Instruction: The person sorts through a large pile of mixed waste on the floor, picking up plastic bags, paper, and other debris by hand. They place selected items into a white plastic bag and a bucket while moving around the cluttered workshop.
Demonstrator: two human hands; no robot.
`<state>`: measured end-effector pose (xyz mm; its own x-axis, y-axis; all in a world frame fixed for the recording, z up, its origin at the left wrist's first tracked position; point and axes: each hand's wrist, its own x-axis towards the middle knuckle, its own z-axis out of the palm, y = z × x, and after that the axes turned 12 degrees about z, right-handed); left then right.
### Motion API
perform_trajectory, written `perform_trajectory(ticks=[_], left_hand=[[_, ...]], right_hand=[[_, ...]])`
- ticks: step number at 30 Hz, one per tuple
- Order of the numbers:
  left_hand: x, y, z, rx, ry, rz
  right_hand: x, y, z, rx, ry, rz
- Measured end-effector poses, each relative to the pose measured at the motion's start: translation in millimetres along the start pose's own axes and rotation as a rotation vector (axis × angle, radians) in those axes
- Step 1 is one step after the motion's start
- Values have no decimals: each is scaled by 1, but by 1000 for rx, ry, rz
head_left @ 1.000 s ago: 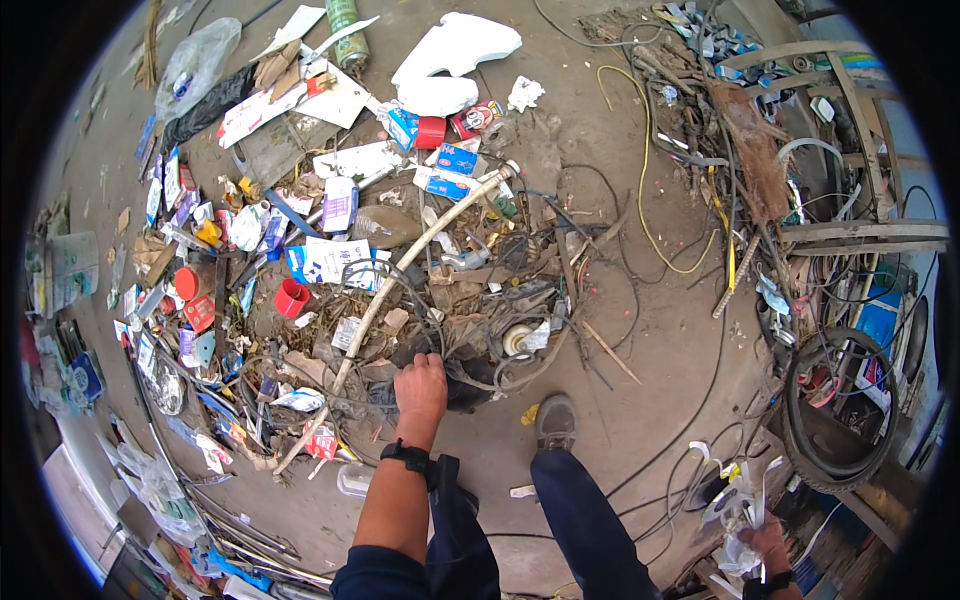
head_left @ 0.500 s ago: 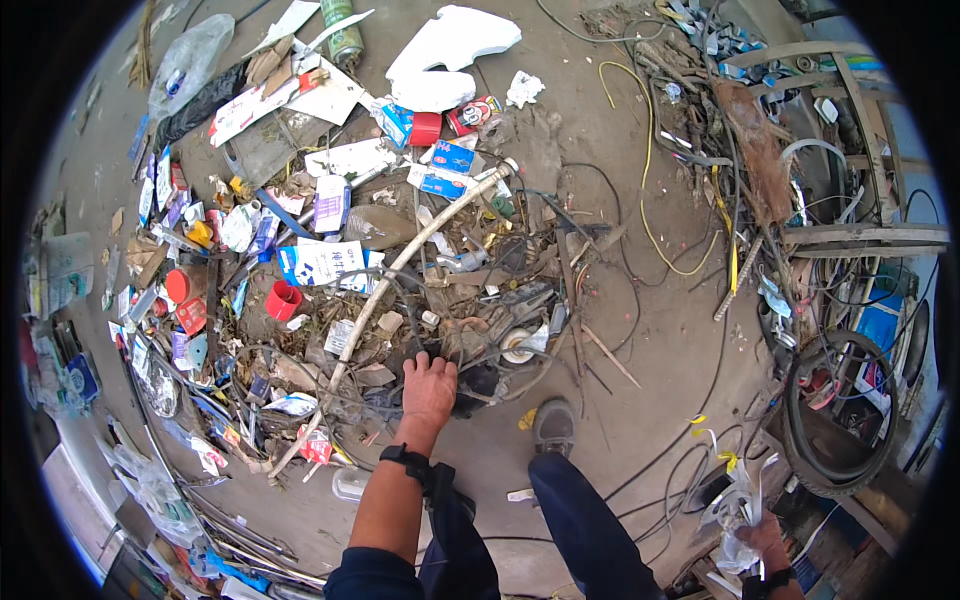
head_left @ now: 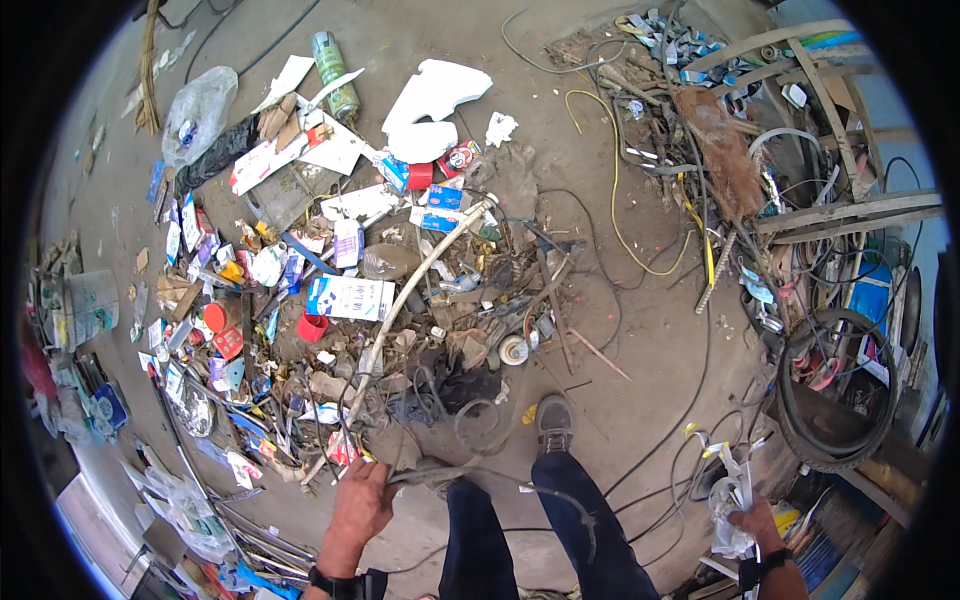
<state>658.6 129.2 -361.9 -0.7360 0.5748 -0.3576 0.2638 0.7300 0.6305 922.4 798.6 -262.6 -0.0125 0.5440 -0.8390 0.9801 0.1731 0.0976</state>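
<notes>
My left hand is closed on a grey, tangled cable, raised in front of my legs. One loose end of it trails right and down over my right thigh; motion blurs its loops. At the lower right, my right hand is wrapped round a bunch of clear plastic and white strips, with a yellow-tipped piece on top. Beyond my left hand spreads a heap of scraps. A long pale stick lies across it, next to a white-blue carton and a red cup.
White foam pieces and a green can lie at the far side. On the right are a black tyre, a wooden frame and a yellow cord. Black cables cross the floor. Plastic bags lie at lower left.
My left hand has come up out of the heap toward me and left, lifting the grey cable. My right hand keeps its bunch and has moved slightly. The view has shifted a little.
</notes>
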Motion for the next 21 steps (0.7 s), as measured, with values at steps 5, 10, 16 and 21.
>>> perform_trajectory(ticks=[5,10,16,21], left_hand=[[-55,15,-70,-203,71,-325],[-84,35,-117,-423,421,-578],[-146,33,-216,-299,488,-837],[-211,71,-302,-495,687,-762]], right_hand=[[-24,-27,1,-100,2,45],[-49,-43,-5,-274,187,-34],[-70,-46,-28,64,30,-154],[-85,-56,-48,120,56,-271]])
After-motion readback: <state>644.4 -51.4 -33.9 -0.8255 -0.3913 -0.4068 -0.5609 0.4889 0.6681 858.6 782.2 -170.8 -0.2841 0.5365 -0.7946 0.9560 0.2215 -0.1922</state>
